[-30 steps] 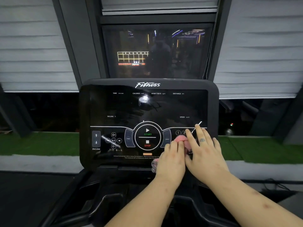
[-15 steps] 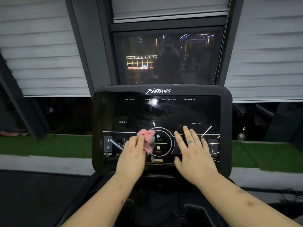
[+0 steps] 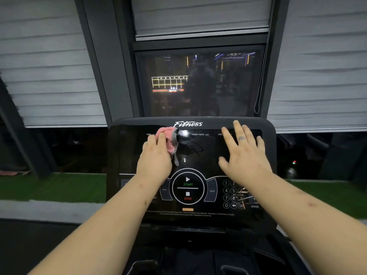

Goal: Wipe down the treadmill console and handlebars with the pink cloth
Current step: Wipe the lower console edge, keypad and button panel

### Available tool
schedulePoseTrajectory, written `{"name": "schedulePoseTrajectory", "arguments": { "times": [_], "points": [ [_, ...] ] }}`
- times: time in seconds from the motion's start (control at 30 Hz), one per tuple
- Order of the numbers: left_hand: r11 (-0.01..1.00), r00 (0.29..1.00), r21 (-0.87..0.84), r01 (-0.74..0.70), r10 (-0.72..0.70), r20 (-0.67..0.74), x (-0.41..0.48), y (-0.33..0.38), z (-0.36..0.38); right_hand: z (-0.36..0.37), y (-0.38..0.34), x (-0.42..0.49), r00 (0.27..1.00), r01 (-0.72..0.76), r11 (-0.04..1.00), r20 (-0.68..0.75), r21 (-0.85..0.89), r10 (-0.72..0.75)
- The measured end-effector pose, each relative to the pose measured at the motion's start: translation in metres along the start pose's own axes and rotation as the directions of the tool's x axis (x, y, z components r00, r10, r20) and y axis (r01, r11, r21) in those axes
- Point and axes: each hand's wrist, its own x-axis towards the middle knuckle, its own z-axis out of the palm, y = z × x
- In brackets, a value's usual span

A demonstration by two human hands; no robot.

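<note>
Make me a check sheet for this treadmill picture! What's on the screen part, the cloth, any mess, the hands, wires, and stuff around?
Surface: console dark and glossy, START and STOP marks showing.
Job's things: pink cloth bunched, pressed on the console's upper left.
Clutter: nothing seen.
Hands: left hand grips the cloth; right hand flat, fingers spread, on the upper right.
Cables: thin cord hanging beside the window.
Surroundings: grey blinds, green turf behind.

One console (image 3: 198, 151), one pink cloth (image 3: 166, 135), two hands (left hand (image 3: 155, 161), right hand (image 3: 246, 159)), perhaps three blinds (image 3: 200, 14).
</note>
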Motion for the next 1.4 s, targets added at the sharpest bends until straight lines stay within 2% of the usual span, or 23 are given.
{"name": "schedulePoseTrajectory", "arguments": {
  "times": [0.13,0.3,0.63,0.8,0.93,1.17,1.3,1.4],
  "points": [
    [1.000,1.000,0.003,0.029,-0.029,0.005,0.000,0.012,0.000,-0.004,0.017,0.013,0.998,-0.051,0.998,0.037,-0.027,0.051],
    [0.999,0.999,0.004,-0.044,0.044,0.022,-0.019,0.047,0.015,0.004,0.021,0.012,0.993,-0.072,0.997,0.098,0.019,0.069],
    [0.990,0.986,-0.031,-0.140,0.142,0.089,-0.053,0.132,0.049,0.002,0.046,0.008,0.998,-0.027,0.994,0.062,0.110,0.020],
    [0.958,0.952,-0.013,-0.287,0.287,0.101,-0.074,0.166,0.069,-0.002,0.058,0.008,0.997,0.004,0.990,0.071,0.141,-0.014],
    [0.942,0.939,0.017,-0.334,0.332,0.087,-0.070,0.147,0.065,-0.004,0.061,0.009,0.997,0.021,0.988,0.077,0.152,-0.033],
    [0.998,0.999,0.060,-0.035,0.035,0.005,-0.019,0.050,0.022,-0.001,0.065,0.008,0.996,0.027,0.984,0.078,0.178,-0.041],
    [0.988,0.987,0.018,0.155,-0.154,-0.033,0.001,0.018,0.003,0.001,0.064,0.007,0.996,0.037,0.987,0.075,0.158,-0.049],
    [0.975,0.975,0.010,0.220,-0.220,-0.017,0.005,0.024,-0.001,0.002,0.065,0.007,0.997,0.042,0.988,0.063,0.149,-0.052]
  ]
}}
